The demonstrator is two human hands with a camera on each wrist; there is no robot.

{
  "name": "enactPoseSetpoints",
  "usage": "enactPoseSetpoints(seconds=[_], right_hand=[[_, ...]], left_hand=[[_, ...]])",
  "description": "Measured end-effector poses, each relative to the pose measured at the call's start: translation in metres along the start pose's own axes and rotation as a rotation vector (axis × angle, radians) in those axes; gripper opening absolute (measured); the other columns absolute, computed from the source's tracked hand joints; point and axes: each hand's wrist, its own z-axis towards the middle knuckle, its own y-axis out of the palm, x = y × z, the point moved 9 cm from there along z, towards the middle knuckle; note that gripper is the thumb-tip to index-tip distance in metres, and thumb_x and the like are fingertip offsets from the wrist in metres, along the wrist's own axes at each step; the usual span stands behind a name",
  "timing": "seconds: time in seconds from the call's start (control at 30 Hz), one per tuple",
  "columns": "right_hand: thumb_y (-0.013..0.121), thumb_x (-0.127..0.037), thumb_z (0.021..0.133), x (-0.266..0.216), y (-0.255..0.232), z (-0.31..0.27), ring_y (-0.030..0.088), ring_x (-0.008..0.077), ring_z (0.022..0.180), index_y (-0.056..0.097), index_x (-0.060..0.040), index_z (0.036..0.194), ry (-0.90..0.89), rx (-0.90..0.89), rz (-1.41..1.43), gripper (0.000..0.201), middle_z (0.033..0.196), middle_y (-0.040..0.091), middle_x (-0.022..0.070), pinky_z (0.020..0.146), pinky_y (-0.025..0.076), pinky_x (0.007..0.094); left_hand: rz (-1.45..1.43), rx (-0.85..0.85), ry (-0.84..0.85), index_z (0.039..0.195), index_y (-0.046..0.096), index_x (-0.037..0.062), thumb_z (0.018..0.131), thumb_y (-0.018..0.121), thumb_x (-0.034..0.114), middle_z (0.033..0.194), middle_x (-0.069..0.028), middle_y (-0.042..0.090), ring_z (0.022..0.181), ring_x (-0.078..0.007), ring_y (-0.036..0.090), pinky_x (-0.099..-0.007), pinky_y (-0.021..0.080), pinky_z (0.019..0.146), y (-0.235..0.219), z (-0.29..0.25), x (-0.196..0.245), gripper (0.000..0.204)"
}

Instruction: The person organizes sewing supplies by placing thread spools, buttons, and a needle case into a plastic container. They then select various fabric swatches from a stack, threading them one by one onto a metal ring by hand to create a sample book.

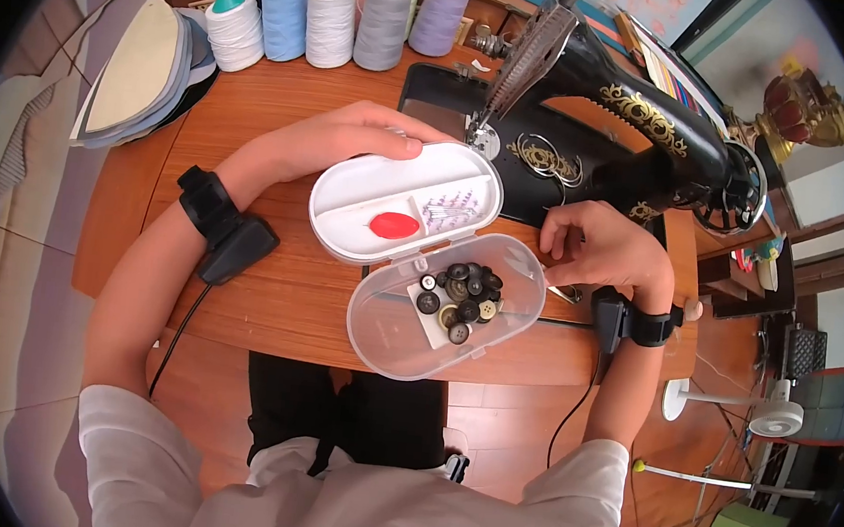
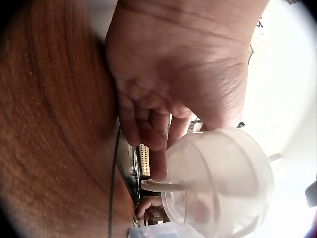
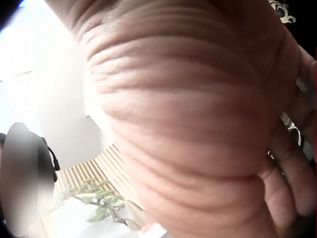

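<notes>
A two-part plastic sewing box lies unfolded in the head view. Its white lid tray [image 1: 359, 183] holds a red oval piece [image 1: 394, 225] and several pins [image 1: 452, 212]. My left hand [image 1: 363, 133] grips this lid's far edge, thumb on the rim and fingers behind it. In the left wrist view the lid's translucent outer side [image 2: 223, 178] stands tilted up. Hinged to it, the clear box half [image 1: 378, 310] holds several dark and pale buttons [image 1: 469, 298] over a white card. My right hand [image 1: 609, 245] is beside its right end, fingers loosely curled, thumb at the rim.
Behind the hands stands a black sewing machine [image 1: 645, 122], with metal rings [image 1: 547, 159] on its bed. Thread cones [image 1: 330, 25] line the table's back left, beside stacked fabric pieces [image 1: 143, 68]. A small metal tool [image 1: 567, 294] lies under the right hand.
</notes>
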Motion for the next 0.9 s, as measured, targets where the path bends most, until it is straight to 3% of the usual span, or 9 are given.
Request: enactPoseSetpoints(seconds=[0.1, 0.23, 0.33, 0.4, 0.53, 0.6, 0.63, 0.8, 0.9], right_hand=[[0.085, -0.017, 0.072, 0.002, 0.004, 0.003, 0.065, 0.0164, 0.069, 0.071, 0.0, 0.086, 0.068, -0.027, 0.017, 0.026, 0.074, 0.068, 0.0061, 0.061, 0.049, 0.0298], [0.083, -0.015, 0.073, 0.0, 0.002, 0.007, 0.064, 0.0165, 0.066, 0.069, 0.0001, 0.084, 0.025, 0.035, 0.023, 0.024, 0.072, 0.067, 0.0068, 0.061, 0.049, 0.0303], [0.079, -0.012, 0.075, -0.003, 0.002, 0.008, 0.059, 0.0114, 0.067, 0.064, -0.0012, 0.082, 0.039, 0.046, -0.049, 0.02, 0.072, 0.062, 0.0017, 0.061, 0.047, 0.026], [0.076, -0.009, 0.079, -0.007, -0.001, 0.008, 0.064, 0.0156, 0.066, 0.062, 0.0002, 0.08, -0.038, 0.109, 0.012, 0.017, 0.07, 0.066, 0.0082, 0.061, 0.05, 0.0301], [0.067, -0.004, 0.088, -0.01, -0.008, 0.008, 0.064, 0.015, 0.068, 0.056, -0.001, 0.086, -0.152, 0.219, 0.052, 0.012, 0.073, 0.068, 0.0084, 0.061, 0.05, 0.0295], [0.058, -0.003, 0.097, 0.001, -0.017, 0.008, 0.063, 0.0141, 0.067, 0.048, -0.0033, 0.093, -0.184, 0.383, 0.371, 0.01, 0.076, 0.066, 0.0075, 0.062, 0.05, 0.0293], [0.058, -0.003, 0.097, -0.004, -0.018, 0.007, 0.063, 0.0141, 0.067, 0.048, -0.0033, 0.093, -0.185, 0.382, 0.369, 0.01, 0.076, 0.066, 0.0075, 0.062, 0.05, 0.0293], [0.052, -0.012, 0.104, -0.017, -0.027, 0.003, 0.05, 0.0123, 0.065, 0.044, -0.0053, 0.098, -0.114, 0.527, 0.392, 0.012, 0.072, 0.052, 0.0027, 0.06, 0.044, 0.0293], [0.051, -0.014, 0.105, -0.023, -0.027, 0.003, 0.045, 0.0123, 0.067, 0.044, -0.0049, 0.098, -0.184, 0.589, 0.319, 0.013, 0.072, 0.049, 0.0026, 0.063, 0.042, 0.0294]], left_hand=[[0.0, -0.008, -0.003, 0.137, 0.063, 0.0042, 0.099, 0.061, 0.03, 0.129, -0.0136, 0.067, 0.113, -0.0172, 0.066, -0.0265, 0.051, 0.096, 0.0, 0.0, 0.0, 0.047], [-0.004, -0.017, -0.03, 0.138, 0.062, 0.0038, 0.1, 0.059, 0.031, 0.133, -0.0135, 0.066, 0.117, -0.018, 0.064, -0.0269, 0.049, 0.1, 0.001, 0.0, -0.001, 0.047], [-0.012, -0.023, -0.017, 0.139, 0.061, 0.004, 0.1, 0.059, 0.032, 0.134, -0.0137, 0.065, 0.118, -0.018, 0.064, -0.0271, 0.049, 0.099, 0.0, 0.001, -0.003, 0.048], [-0.016, -0.022, -0.015, 0.139, 0.061, 0.0038, 0.1, 0.059, 0.032, 0.134, -0.0138, 0.065, 0.118, -0.0182, 0.064, -0.0272, 0.049, 0.099, 0.0, 0.001, -0.003, 0.048], [-0.024, -0.037, 0.005, 0.139, 0.061, 0.0038, 0.101, 0.058, 0.033, 0.133, -0.0141, 0.065, 0.117, -0.0183, 0.065, -0.0272, 0.05, 0.098, 0.002, 0.001, -0.003, 0.048], [-0.019, -0.029, -0.009, 0.139, 0.061, 0.0038, 0.101, 0.059, 0.033, 0.133, -0.0143, 0.066, 0.117, -0.0183, 0.065, -0.0273, 0.05, 0.098, 0.001, 0.001, -0.002, 0.049], [-0.015, -0.022, -0.025, 0.139, 0.061, 0.0038, 0.101, 0.059, 0.034, 0.133, -0.0144, 0.066, 0.116, -0.0182, 0.065, -0.0273, 0.051, 0.098, 0.001, 0.001, -0.003, 0.049], [-0.038, -0.032, -0.034, 0.139, 0.061, 0.0034, 0.1, 0.061, 0.031, 0.131, -0.0134, 0.066, 0.115, -0.0171, 0.066, -0.0272, 0.051, 0.098, 0.002, 0.001, -0.004, 0.048], [-0.073, -0.049, -0.034, 0.14, 0.06, 0.0028, 0.1, 0.062, 0.029, 0.13, -0.012, 0.067, 0.114, -0.0155, 0.065, -0.0273, 0.051, 0.098, 0.004, 0.0, 0.0, 0.047]])
